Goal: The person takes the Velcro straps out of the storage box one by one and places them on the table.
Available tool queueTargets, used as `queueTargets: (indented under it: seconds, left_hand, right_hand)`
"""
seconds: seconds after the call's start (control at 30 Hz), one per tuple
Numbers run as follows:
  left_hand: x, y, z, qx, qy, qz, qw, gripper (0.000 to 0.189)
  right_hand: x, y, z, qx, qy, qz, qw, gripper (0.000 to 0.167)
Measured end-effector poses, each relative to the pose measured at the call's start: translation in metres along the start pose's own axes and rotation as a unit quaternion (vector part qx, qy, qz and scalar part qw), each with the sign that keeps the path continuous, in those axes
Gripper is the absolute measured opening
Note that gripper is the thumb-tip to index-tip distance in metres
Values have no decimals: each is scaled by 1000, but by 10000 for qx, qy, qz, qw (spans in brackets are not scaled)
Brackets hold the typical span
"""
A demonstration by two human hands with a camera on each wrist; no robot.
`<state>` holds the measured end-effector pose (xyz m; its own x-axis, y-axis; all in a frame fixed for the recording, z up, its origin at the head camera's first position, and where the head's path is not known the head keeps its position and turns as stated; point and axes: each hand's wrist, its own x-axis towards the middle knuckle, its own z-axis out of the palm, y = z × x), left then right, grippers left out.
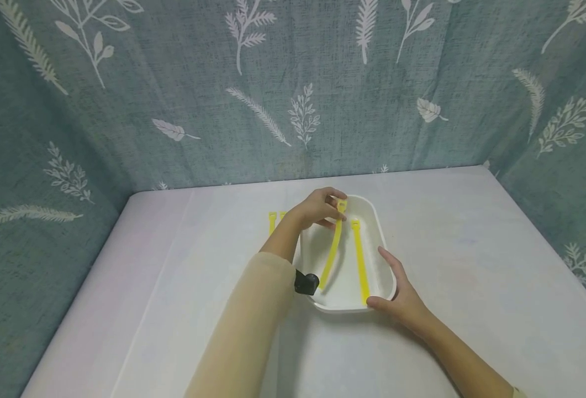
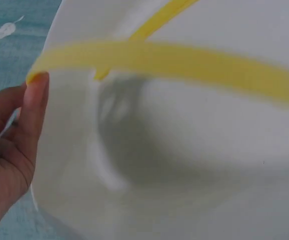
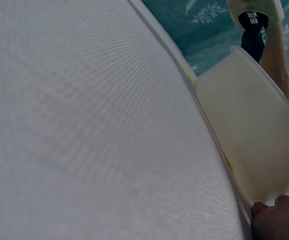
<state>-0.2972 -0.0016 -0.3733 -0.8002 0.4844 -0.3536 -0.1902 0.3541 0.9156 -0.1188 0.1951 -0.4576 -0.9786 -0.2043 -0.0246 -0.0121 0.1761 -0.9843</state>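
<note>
In the head view my left hand [image 1: 317, 209] pinches the slotted end of a yellow cable strap [image 1: 333, 249] over a white plastic tub [image 1: 381, 229]. The held strap [image 2: 194, 65] bows across the left wrist view, its end between thumb and fingers. A second yellow strap [image 1: 360, 260] lies lengthwise in the tub, on the right side. My right hand [image 1: 406, 304] grips the tub's near right corner, thumb at the front rim and a finger along the right side. The right wrist view shows the tub's wall [image 3: 244, 120] against that hand [image 3: 284, 215].
More yellow straps [image 1: 272, 218] lie on the white-covered table [image 1: 213, 276] left of the tub, partly hidden by my left arm. A black wrist camera [image 1: 306, 283] sits near the tub's left rim. Blue-green leaf-patterned curtains [image 1: 203, 94] enclose the table's back and sides.
</note>
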Motion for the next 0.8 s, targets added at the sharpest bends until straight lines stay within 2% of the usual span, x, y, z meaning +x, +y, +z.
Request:
queueTargets:
  seconds: [0.17,0.43,0.8]
  left_hand:
    - [-2,3,-6,64,58,203,9998,53]
    - [-10,9,-18,-175,357,346,9986,48]
    - [-20,16,-38,-338,702,396,9962,51]
  right_hand:
    - [0,0,-1,5,26,-39,10000,100]
    - [0,-1,0,5,33,-5,10000,99]
    - [0,0,1,-56,50,6,10000,99]
